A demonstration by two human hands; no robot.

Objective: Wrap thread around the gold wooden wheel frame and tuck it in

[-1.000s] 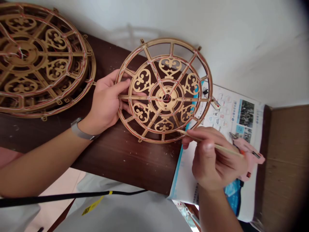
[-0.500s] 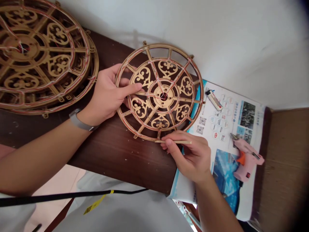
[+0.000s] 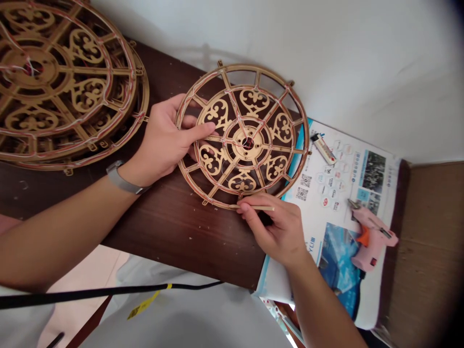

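Note:
My left hand (image 3: 174, 135) grips the left side of a round gold openwork frame (image 3: 266, 157), thumb over the top and fingers behind it. Thin red and white wires run along its rings and spokes, which surround heart-shaped scrollwork. The frame is tilted up above the dark table. At its lower rim, my right hand (image 3: 277, 224) pinches a thin pale stick (image 3: 263, 208) between thumb and fingers. The stick's left tip meets the rim near the bottom; whether it presses on a wire there is too small to tell.
A stack of similar gold frames (image 3: 90, 125) lies on the dark wooden table (image 3: 170, 227) at left. On a printed white-and-blue sheet (image 3: 308, 217) at right rest a lighter (image 3: 324, 149) and a pink glue gun (image 3: 373, 237). A black cable (image 3: 108, 291) crosses below; cardboard (image 3: 427, 251) stands far right.
My right hand and the stick have shifted left along the lower rim of the frame. My left hand keeps its hold, and the whole view has moved slightly.

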